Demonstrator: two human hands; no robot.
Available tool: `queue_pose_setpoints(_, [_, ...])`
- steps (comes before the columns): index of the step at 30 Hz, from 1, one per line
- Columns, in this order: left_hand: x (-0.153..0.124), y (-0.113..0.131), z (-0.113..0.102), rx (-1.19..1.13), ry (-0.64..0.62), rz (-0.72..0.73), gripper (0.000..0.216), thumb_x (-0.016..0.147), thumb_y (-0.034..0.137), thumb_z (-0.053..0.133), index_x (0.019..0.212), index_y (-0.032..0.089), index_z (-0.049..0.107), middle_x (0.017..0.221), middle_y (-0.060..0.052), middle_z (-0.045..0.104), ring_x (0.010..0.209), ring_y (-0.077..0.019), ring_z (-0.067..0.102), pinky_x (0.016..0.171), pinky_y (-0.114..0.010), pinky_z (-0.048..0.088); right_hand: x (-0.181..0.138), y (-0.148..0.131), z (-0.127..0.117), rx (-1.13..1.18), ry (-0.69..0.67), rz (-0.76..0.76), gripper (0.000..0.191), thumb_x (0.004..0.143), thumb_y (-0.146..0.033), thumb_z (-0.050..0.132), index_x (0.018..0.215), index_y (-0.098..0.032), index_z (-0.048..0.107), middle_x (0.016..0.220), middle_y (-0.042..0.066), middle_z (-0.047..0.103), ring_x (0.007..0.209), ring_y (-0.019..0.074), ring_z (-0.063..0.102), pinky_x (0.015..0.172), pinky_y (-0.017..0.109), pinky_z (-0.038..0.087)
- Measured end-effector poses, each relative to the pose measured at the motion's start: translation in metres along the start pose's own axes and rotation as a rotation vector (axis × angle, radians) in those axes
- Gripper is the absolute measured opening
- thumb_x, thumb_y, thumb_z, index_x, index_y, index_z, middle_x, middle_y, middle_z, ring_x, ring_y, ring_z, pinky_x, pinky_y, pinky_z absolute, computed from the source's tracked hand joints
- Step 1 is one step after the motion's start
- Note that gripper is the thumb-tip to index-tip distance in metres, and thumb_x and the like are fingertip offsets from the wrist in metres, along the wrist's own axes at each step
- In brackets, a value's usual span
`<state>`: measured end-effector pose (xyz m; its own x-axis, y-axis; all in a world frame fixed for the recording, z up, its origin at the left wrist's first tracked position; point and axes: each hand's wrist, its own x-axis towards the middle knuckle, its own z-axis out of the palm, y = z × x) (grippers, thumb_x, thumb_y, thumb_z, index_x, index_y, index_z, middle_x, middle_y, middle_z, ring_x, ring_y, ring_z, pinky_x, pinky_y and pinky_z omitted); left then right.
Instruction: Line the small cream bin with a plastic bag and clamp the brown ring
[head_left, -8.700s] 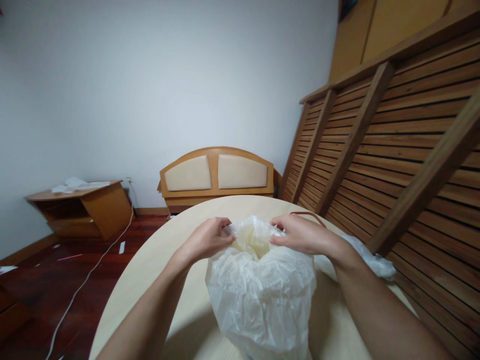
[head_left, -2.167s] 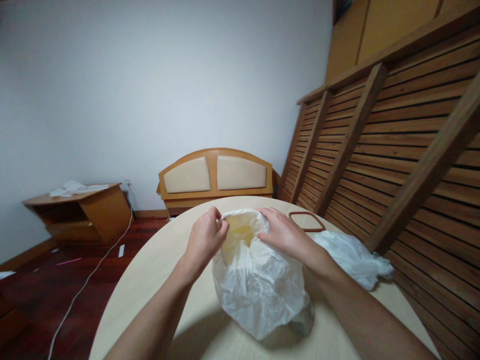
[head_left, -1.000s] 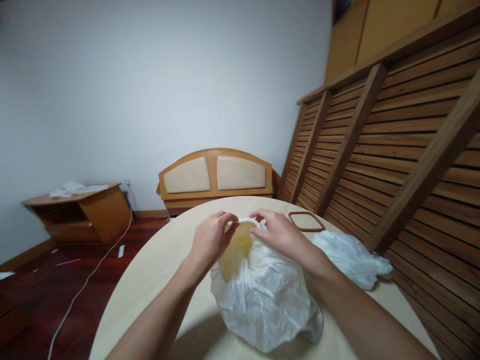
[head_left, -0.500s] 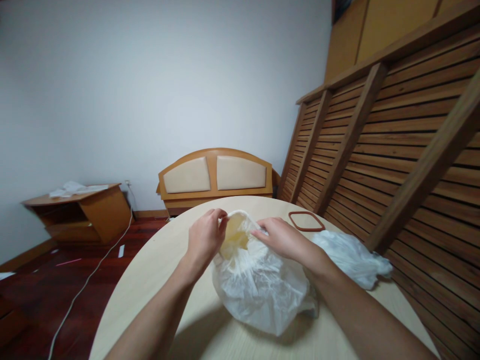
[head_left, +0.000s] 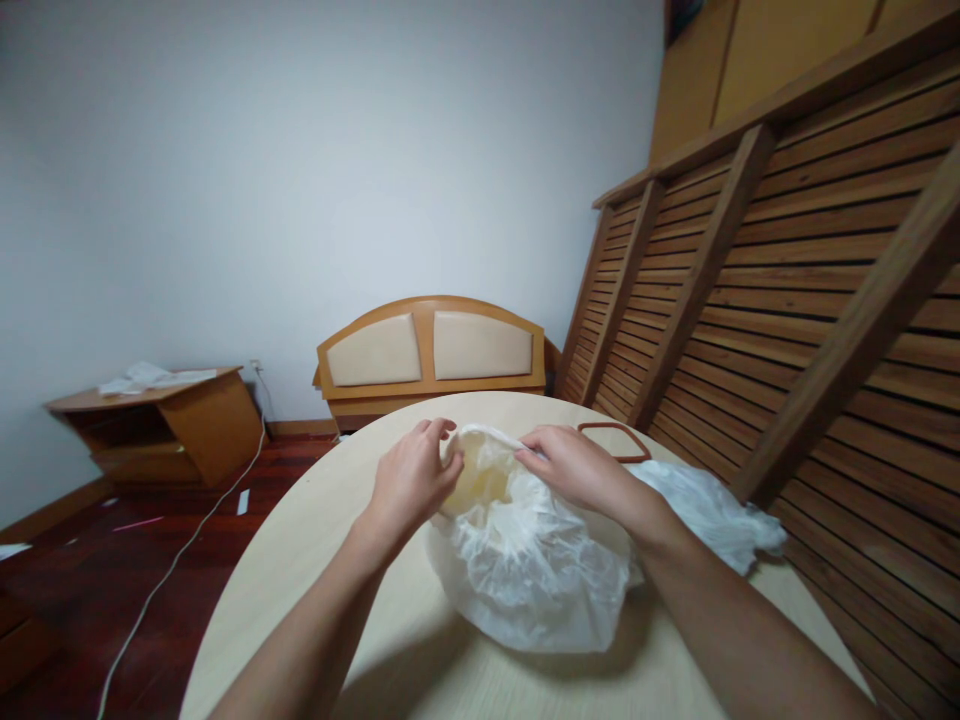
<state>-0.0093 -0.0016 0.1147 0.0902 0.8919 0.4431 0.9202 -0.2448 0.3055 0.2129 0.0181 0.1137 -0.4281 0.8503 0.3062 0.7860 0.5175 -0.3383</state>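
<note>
A thin white plastic bag [head_left: 532,580] sits on the round table, bunched and gathered, with its mouth turned up between my hands. Something pale yellow shows inside the mouth; I cannot tell what it is. At the left of the bag's rim is my left hand [head_left: 412,480], its thumb and forefinger parted. My right hand [head_left: 577,465] pinches the right side of the rim between thumb and fingers. Just beyond that hand lies a brown rounded-square ring [head_left: 634,446], partly covered by it. The bag's far side is hidden.
Another crumpled white plastic bag [head_left: 712,515] rests on the round table [head_left: 300,590] at the right. Slatted wooden panels [head_left: 787,300] lean along the right side. Behind stands a padded headboard [head_left: 427,345]. A desk [head_left: 180,420] and a cable [head_left: 176,560] are to the left.
My left thumb and forefinger have parted from their pinch on the rim. The bag's mouth is wider and its lower body has shifted slightly right. The right hand has moved slightly.
</note>
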Motion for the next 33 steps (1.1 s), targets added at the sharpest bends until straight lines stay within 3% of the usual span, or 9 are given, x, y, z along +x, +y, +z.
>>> queue_pose_setpoints(4, [-0.002,0.002,-0.001,-0.123,0.006,0.121,0.039,0.09,0.04,0.061,0.126,0.026,0.063,0.125,-0.005,0.069,0.093,-0.0201,0.069,0.077,-0.028,0.05,0.001,-0.003,0.0,0.045,0.024,-0.078,0.025,0.096,-0.032,0.055,0.09,-0.019,0.076,0.092,0.008,0.077,0.084,0.0213,0.068,0.075,0.027,0.043])
queue_pose_setpoints(10, [0.001,0.002,-0.002,-0.066,-0.079,0.118,0.021,0.093,0.036,0.059,0.098,0.024,0.076,0.096,-0.005,0.078,0.09,-0.0224,0.071,0.072,-0.027,0.047,-0.001,-0.005,0.002,0.067,0.032,-0.114,0.027,0.096,-0.036,0.056,0.106,-0.022,0.077,0.103,0.008,0.077,0.097,0.0242,0.069,0.086,0.032,0.048])
queue_pose_setpoints(12, [0.002,0.0,0.0,-0.042,-0.071,0.1,0.02,0.093,0.034,0.06,0.097,0.024,0.076,0.096,-0.006,0.079,0.09,-0.0229,0.072,0.073,-0.028,0.046,-0.002,-0.002,0.004,0.065,0.045,-0.113,0.038,0.093,-0.041,0.06,0.123,-0.02,0.07,0.122,0.011,0.072,0.113,0.0267,0.065,0.098,0.037,0.046])
queue_pose_setpoints(16, [0.005,-0.004,0.004,-0.024,-0.067,0.084,0.02,0.093,0.03,0.058,0.097,0.021,0.076,0.098,-0.008,0.079,0.091,-0.0235,0.072,0.075,-0.028,0.046,-0.006,0.004,0.006,0.043,0.075,-0.122,0.08,0.078,-0.05,0.075,0.147,-0.022,0.046,0.148,0.014,0.052,0.137,0.0301,0.046,0.113,0.045,0.036])
queue_pose_setpoints(18, [0.006,-0.005,0.003,-0.011,-0.079,0.064,0.021,0.093,0.029,0.057,0.096,0.02,0.075,0.095,-0.009,0.078,0.089,-0.0232,0.072,0.074,-0.028,0.045,-0.007,0.005,0.006,0.041,0.09,-0.102,0.083,0.075,-0.049,0.078,0.146,-0.022,0.045,0.146,0.014,0.051,0.137,0.0301,0.046,0.114,0.045,0.036])
queue_pose_setpoints(22, [0.006,-0.005,-0.002,0.057,-0.121,0.015,0.024,0.091,0.03,0.054,0.092,0.018,0.074,0.091,-0.012,0.077,0.084,-0.0239,0.071,0.068,-0.029,0.043,-0.006,0.007,0.003,0.071,0.09,-0.048,0.07,0.077,-0.043,0.077,0.138,-0.021,0.052,0.14,0.014,0.056,0.131,0.0298,0.051,0.11,0.043,0.039])
queue_pose_setpoints(26, [0.006,-0.008,-0.01,0.145,-0.172,-0.038,0.028,0.089,0.03,0.049,0.085,0.016,0.073,0.085,-0.013,0.076,0.077,-0.0232,0.07,0.063,-0.029,0.04,-0.005,0.007,0.002,0.109,-0.013,0.0,0.044,0.083,-0.04,0.07,0.122,-0.02,0.062,0.119,0.012,0.07,0.107,0.0276,0.066,0.09,0.036,0.049])
queue_pose_setpoints(29, [0.007,-0.012,-0.015,0.19,-0.226,-0.062,0.032,0.088,0.031,0.046,0.08,0.016,0.073,0.081,-0.014,0.076,0.074,-0.0232,0.069,0.06,-0.029,0.039,-0.004,0.004,0.002,0.075,-0.062,-0.006,0.027,0.09,-0.038,0.061,0.107,-0.019,0.07,0.106,0.01,0.074,0.096,0.0247,0.068,0.082,0.031,0.048])
queue_pose_setpoints(33, [0.006,-0.015,-0.02,0.232,-0.34,-0.083,0.037,0.087,0.031,0.043,0.073,0.017,0.074,0.08,-0.015,0.076,0.073,-0.0251,0.071,0.06,-0.03,0.04,-0.002,-0.001,0.004,0.021,-0.075,-0.007,0.033,0.097,-0.039,0.05,0.091,-0.018,0.074,0.093,0.01,0.077,0.083,0.0219,0.068,0.072,0.028,0.044])
